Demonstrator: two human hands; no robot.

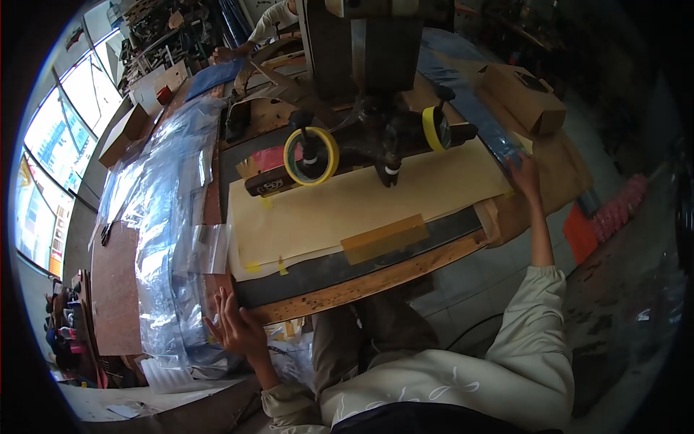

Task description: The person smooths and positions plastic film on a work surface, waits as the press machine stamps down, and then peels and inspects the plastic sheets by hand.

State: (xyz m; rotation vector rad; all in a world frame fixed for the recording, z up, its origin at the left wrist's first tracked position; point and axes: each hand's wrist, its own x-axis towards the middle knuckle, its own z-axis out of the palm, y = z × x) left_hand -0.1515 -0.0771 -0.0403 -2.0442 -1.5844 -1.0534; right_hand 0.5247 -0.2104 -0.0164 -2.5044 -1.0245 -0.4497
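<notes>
My left hand [237,327] is beside the front left corner of the wood-edged work surface [361,284], fingers spread and holding nothing. On the right, my right hand [525,176] reaches to a blue plastic sheet [499,141]; its fingertips are at the sheet's end, and whether they grip it is unclear. Between the hands lies a cream paper sheet [361,210], with an amber film strip [384,239] across its front edge. Above the paper, a dark machine bar [275,182] carries two yellow tape rolls [333,155], [436,129].
Clear plastic bags [170,239] cover the left side table [116,289]. A cardboard box [524,99] stands at the back right, near pink wrapped material [620,210]. The machine column [361,50] rises at the centre back. Another person's arm [253,40] shows at the far left back.
</notes>
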